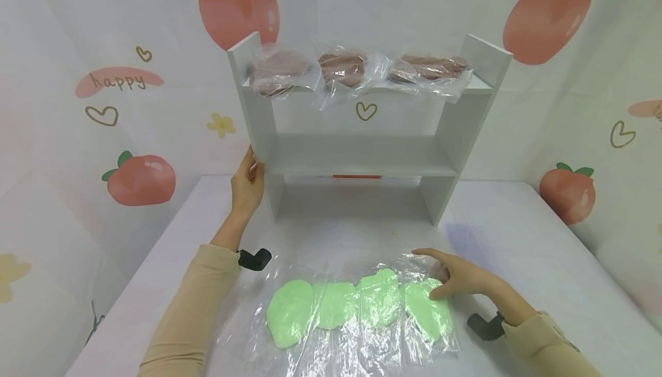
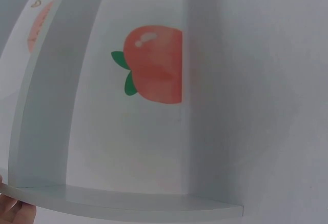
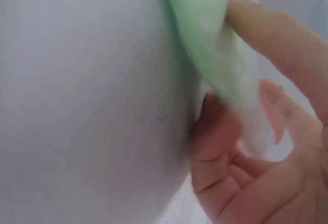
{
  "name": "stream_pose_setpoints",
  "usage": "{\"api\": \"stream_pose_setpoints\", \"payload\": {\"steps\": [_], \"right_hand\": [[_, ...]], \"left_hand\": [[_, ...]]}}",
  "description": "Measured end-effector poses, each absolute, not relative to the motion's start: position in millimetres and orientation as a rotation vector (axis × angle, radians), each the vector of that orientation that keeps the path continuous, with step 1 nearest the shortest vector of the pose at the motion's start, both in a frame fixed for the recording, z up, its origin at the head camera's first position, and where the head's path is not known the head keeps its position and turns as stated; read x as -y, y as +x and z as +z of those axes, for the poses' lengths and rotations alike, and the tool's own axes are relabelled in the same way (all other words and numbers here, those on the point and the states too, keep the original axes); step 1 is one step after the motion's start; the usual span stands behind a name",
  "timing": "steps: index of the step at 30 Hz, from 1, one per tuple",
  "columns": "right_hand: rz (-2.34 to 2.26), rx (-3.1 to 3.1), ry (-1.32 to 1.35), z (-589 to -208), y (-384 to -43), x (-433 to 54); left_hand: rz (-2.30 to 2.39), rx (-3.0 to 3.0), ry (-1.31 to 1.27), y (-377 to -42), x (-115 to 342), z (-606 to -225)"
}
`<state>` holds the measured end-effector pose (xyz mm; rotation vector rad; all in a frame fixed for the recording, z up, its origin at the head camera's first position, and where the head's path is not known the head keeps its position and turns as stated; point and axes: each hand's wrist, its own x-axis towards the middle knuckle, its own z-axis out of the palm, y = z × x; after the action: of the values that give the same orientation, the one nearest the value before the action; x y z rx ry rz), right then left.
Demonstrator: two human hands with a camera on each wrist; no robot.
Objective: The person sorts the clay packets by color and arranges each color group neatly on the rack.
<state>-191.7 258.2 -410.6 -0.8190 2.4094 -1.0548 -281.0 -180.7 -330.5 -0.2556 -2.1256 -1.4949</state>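
My left hand holds the front edge of the left side panel of a white shelf unit. In the left wrist view, only a few fingers show, outside that panel. Several flat, soft light-green pieces lie in a row on the table in clear plastic bags. At the right end, my right hand grips the last green piece through its bag. The right wrist view shows the thumb on one side and curled fingers on the other.
On the shelf's top board rest three clear bags with brown contents: left, middle and right. The white table extends to both sides of the shelf. A fruit-printed cloth hangs behind and at both sides.
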Motion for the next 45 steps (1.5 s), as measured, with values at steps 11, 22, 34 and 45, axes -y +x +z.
{"api": "stream_pose_setpoints", "payload": {"steps": [11, 22, 34, 45], "right_hand": [[-1.029, -2.382, -0.957, -414, -196, -256], [-1.069, -2.4, -0.893, -407, -200, -264], [-1.074, -2.614, -1.04, -387, -208, -267], [-1.24, -2.634, -1.022, -368, -215, -264]], "left_hand": [[-1.477, 2.155, -0.235, -261, 171, -311], [-1.481, 2.136, -0.239, -281, 181, -329], [-1.468, 2.113, -0.243, -287, 183, -337], [-1.484, 2.136, -0.257, -263, 172, -314]]}}
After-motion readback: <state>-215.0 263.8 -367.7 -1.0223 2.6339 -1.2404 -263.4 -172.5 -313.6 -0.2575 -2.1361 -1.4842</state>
